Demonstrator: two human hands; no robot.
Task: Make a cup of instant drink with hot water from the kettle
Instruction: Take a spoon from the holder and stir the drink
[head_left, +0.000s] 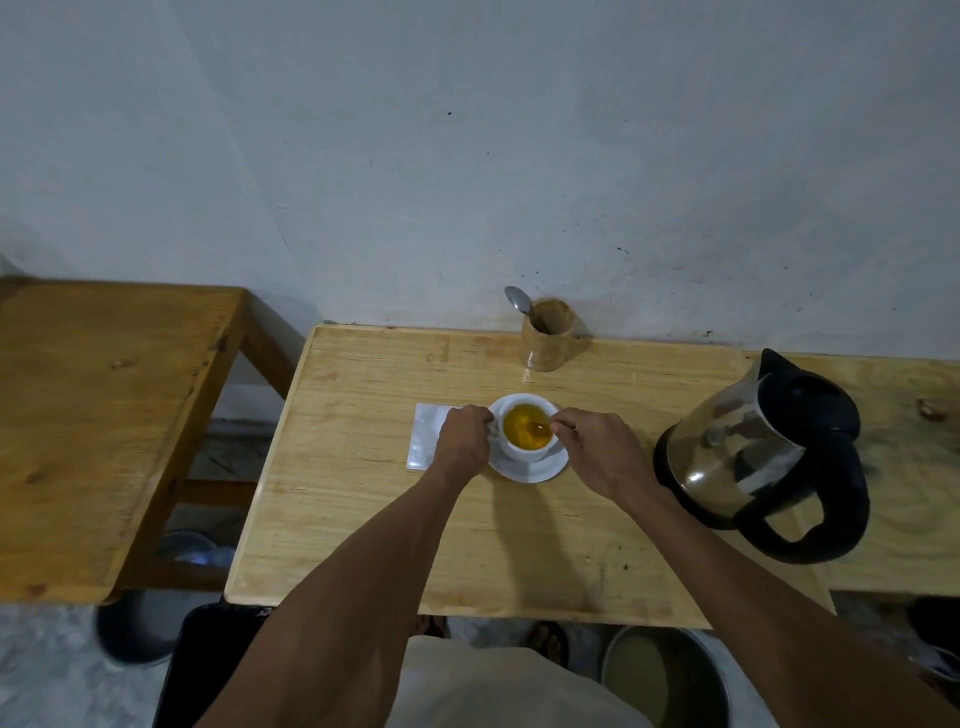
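Observation:
A white cup (521, 451) full of amber drink stands on a white saucer (545, 470) in the middle of the wooden table (374, 519). My left hand (462, 441) grips the cup's left side at its handle. My right hand (597, 452) pinches a teaspoon (537, 429) whose bowl dips into the drink. A steel kettle (737, 447) with a black lid and handle sits on the table to the right, a little apart from my right hand. A white sachet (423, 436) lies flat under my left hand, left of the saucer.
A wooden holder (548, 338) with a second spoon (518, 300) stands at the table's back edge against the wall. A darker wooden table (93, 415) is at the left, across a gap. Metal pots (670, 675) sit on the floor below.

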